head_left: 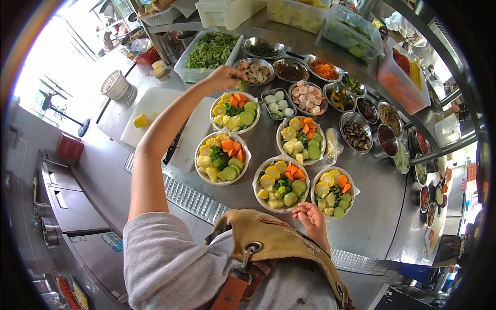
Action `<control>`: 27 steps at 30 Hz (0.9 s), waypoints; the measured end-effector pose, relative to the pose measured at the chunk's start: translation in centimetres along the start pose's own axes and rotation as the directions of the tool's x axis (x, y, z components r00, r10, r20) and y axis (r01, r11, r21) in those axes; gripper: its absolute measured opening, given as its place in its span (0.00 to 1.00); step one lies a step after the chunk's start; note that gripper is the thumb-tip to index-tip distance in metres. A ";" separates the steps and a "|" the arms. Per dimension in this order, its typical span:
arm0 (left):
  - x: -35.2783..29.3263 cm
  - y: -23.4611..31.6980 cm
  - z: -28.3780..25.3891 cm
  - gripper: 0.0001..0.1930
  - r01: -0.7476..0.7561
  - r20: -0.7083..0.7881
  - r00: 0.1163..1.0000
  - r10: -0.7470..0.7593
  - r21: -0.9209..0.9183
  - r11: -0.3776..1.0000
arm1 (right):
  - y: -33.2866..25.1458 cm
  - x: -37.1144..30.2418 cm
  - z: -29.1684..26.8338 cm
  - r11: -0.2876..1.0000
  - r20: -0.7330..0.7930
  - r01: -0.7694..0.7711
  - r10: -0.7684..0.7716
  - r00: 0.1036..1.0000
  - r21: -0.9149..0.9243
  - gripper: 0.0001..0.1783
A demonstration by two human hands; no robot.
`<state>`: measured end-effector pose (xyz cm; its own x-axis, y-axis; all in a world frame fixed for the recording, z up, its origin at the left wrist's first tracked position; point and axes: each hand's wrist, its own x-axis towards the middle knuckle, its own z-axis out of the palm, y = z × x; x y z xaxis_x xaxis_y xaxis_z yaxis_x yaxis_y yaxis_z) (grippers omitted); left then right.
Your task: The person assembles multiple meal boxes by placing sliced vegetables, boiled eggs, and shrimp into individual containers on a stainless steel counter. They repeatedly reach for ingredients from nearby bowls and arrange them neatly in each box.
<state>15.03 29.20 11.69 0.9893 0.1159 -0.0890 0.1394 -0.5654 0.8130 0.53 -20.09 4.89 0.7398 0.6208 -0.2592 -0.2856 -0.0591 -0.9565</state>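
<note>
My left hand (223, 79) reaches over the far side of the steel counter. Its fingers are closed on a small piece of leafy greens (241, 84), above the far-left vegetable bowl (235, 114). Just beyond is a clear tub of green leaves (211, 50). My right hand (311, 217) hovers by the near edge, fingers loosely bent and apart, with nothing visible in them. It is nearest to the near-middle bowl (281, 184) and the near-right bowl (334, 192). Several such white bowls hold corn, carrot, potato, broccoli and cucumber slices.
A knife (173, 148) lies beside a white cutting board (195, 132); a corn piece (140, 120) is further left. Steel bowls of toppings line the back and right, including eggs (279, 105) and mushrooms (356, 135). An overhead shelf (294, 33) carries plastic tubs.
</note>
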 end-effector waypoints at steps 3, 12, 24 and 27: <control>-1.7 -3.9 1.8 0.15 -0.050 -0.053 0.997 0.056 0.119 0.992 | -0.5 -0.1 0.5 0.999 -0.016 -0.035 0.035 0.999 -0.034 0.14; -2.5 -9.3 5.2 0.09 -0.289 -0.043 0.947 0.319 0.321 0.902 | -0.8 0.1 1.4 0.986 -0.003 -0.074 0.074 0.997 -0.150 0.15; -3.4 -10.1 5.2 0.10 -0.248 0.138 0.965 0.222 0.751 0.612 | -0.8 0.4 1.5 0.983 -0.002 -0.094 0.095 0.995 -0.161 0.15; -3.3 -9.8 5.2 0.10 -0.207 0.148 0.978 0.145 0.731 0.650 | -0.9 0.3 1.4 0.988 0.007 -0.085 0.086 0.996 -0.131 0.15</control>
<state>10.63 30.12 0.99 0.9945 -0.0895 -0.0544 -0.0821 -0.9886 0.1259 0.15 -18.71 5.86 0.7084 0.6185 -0.3400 -0.2650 -0.2135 -0.9403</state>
